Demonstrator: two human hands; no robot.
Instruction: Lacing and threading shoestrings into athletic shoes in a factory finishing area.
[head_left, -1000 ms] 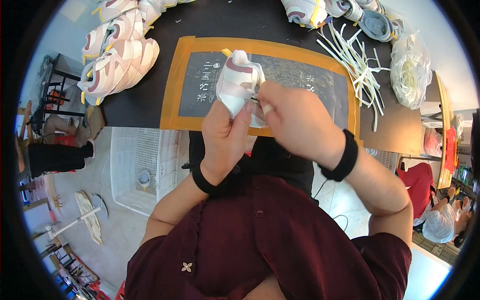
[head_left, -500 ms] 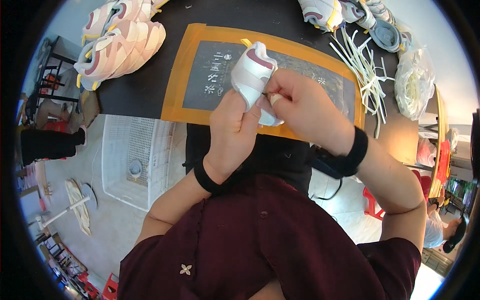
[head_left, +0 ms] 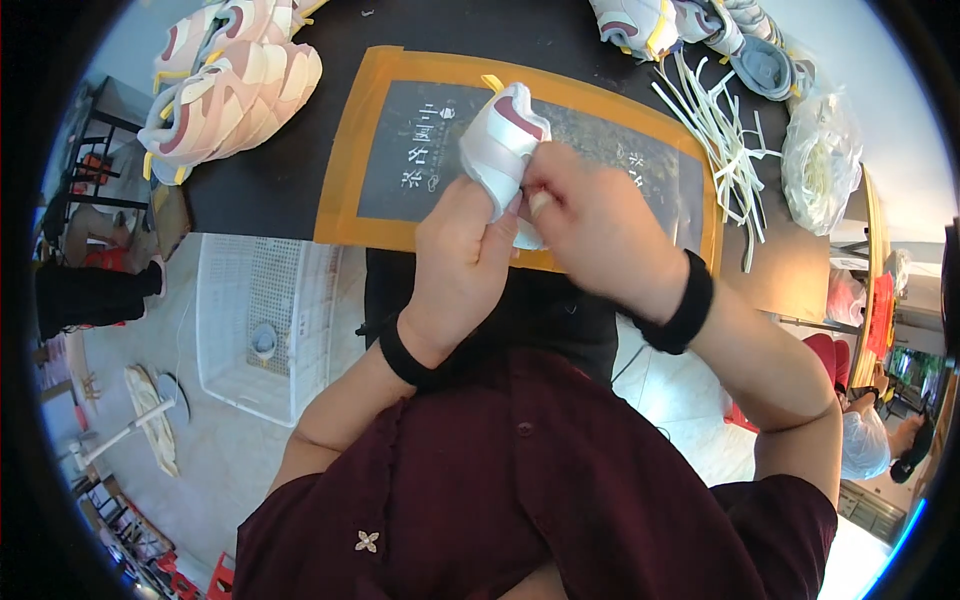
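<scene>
Above the dark mat (head_left: 590,130) is a white shoe upper (head_left: 492,145) with a maroon heel patch and a yellow pull tab, its heel end pointing away from me. My left hand (head_left: 460,260) is closed round its near part, thumb on top. Close beside it, my right hand (head_left: 600,225) is pinched at the upper's right edge, fingers curled in and the thumb wearing a pale cover. Whatever lies between those fingertips is too small to make out. Part of the upper's near end is hidden behind both hands.
Pink and cream shoe uppers (head_left: 235,100) are stacked at the table's left. White and grey uppers (head_left: 640,25) lie far right, near loose white laces (head_left: 725,160) and a clear plastic bag (head_left: 825,165). A white plastic crate (head_left: 215,330) stands on the floor below left.
My right hand has shifted slightly left and in toward the upper, its wrist moving with it. The left hand keeps hold of the upper. The whole view has slid a little left.
</scene>
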